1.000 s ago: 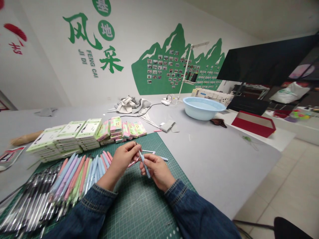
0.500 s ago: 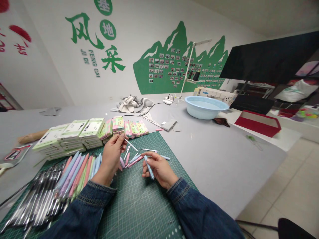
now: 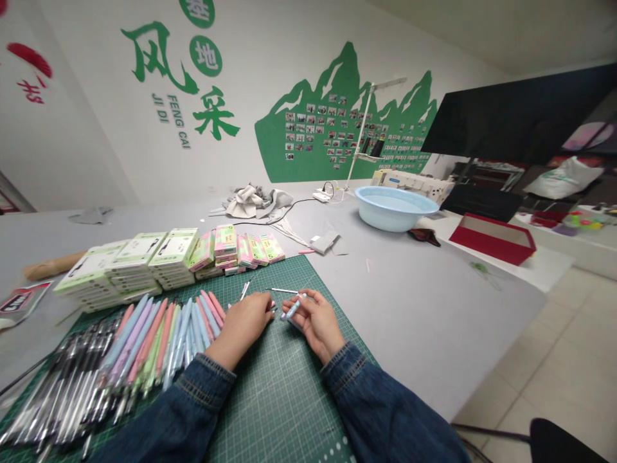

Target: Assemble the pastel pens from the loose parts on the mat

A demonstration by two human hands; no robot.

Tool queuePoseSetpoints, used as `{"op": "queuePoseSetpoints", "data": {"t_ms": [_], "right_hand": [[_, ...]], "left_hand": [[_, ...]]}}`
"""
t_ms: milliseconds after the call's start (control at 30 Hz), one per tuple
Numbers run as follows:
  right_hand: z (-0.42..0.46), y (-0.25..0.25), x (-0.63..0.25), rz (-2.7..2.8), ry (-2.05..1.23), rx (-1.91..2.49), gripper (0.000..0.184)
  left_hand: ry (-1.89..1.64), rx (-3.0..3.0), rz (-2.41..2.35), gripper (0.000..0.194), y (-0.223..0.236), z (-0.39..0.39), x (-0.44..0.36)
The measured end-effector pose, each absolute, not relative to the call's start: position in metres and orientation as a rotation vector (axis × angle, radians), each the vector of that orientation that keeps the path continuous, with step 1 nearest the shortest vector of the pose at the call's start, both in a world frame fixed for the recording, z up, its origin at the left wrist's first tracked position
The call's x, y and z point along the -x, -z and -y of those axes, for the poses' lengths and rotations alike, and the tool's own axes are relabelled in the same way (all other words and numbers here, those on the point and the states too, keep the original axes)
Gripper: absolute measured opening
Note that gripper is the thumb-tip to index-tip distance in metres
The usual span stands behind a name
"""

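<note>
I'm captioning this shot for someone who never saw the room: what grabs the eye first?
The fan of pastel pens on the green cutting mat, left of the left hand. The right hand holds a light-blue pen barrel. Behind, a green mountain mural on the wall.

From my remote seat, my left hand (image 3: 243, 325) lies palm down on the cutting mat (image 3: 274, 392), so I cannot see what its fingers cover; its grip is unreadable; the pale blue pen barrel (image 3: 292, 310) in my right hand (image 3: 314, 321) is partly hidden by the fingers, its lower end out of sight; the row of black pens (image 3: 58, 399) runs off the left and bottom edges; print on the stacked boxes (image 3: 137, 263) is too small to read; the wall photos (image 3: 332, 132) are mere specks; both sleeves are cut off at the bottom edge.
</note>
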State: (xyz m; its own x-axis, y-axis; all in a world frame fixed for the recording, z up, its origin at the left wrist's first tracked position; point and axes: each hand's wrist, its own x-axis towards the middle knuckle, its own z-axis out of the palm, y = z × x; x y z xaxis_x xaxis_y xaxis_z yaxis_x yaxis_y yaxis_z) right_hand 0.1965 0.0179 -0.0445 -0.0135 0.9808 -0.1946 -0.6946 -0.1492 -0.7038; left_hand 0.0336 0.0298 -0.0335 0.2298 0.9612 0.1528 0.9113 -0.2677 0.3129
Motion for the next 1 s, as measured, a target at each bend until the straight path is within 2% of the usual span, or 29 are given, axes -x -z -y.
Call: {"op": "queuePoseSetpoints", "data": {"t_ms": [100,267,333,500,833,1000], "right_hand": [[-0.019,0.046,-0.197,0.467,-1.567,0.772,0.026],[-0.022,0.048,-0.198,0.409,-1.558,0.749,0.022],[-0.022,0.049,-0.198,0.395,-1.565,0.736,0.019],[-0.022,0.05,-0.197,0.36,-1.587,0.704,0.016],[-0.022,0.051,-0.193,0.383,-1.588,0.677,0.016],[-0.023,0.05,-0.194,0.322,-1.573,0.663,0.014]], "left_hand": [[-0.607,-2.253,-1.739,0.008,0.025,-0.031,-0.033],[-0.745,-1.923,-1.063,0.03,-0.002,-0.027,-0.036],[-0.74,-1.825,-0.96,0.034,-0.007,-0.024,-0.039],[-0.768,-1.827,-1.041,0.024,-0.005,-0.021,-0.045],[-0.81,-1.638,-0.984,0.026,-0.003,-0.022,-0.045],[-0.805,-1.876,-1.018,0.032,-0.005,-0.019,-0.047]]}}
